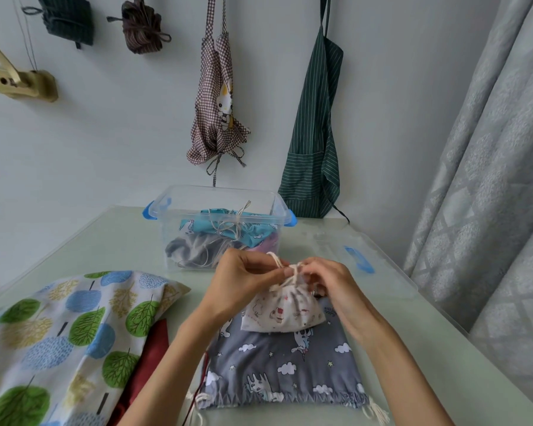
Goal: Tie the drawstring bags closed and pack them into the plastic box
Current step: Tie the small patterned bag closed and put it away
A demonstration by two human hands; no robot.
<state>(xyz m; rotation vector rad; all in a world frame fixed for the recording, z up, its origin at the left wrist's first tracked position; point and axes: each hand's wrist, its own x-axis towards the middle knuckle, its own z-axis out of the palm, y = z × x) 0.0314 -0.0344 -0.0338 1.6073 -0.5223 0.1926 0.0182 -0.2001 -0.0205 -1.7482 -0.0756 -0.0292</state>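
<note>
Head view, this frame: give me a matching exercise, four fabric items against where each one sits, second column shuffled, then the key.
Items
1. small white bag
2. grey cloud-print bag
3. tree-print bag
4. green striped apron

Places
A. hanging on the wall behind the table
B. lying flat on the table under the small white bag
C. at the table's left edge, partly over a dark red cloth
D. resting on another bag, its cord pinched by the left hand and right hand

Pairs: 1-D, 2-B, 3-C, 4-A
</note>
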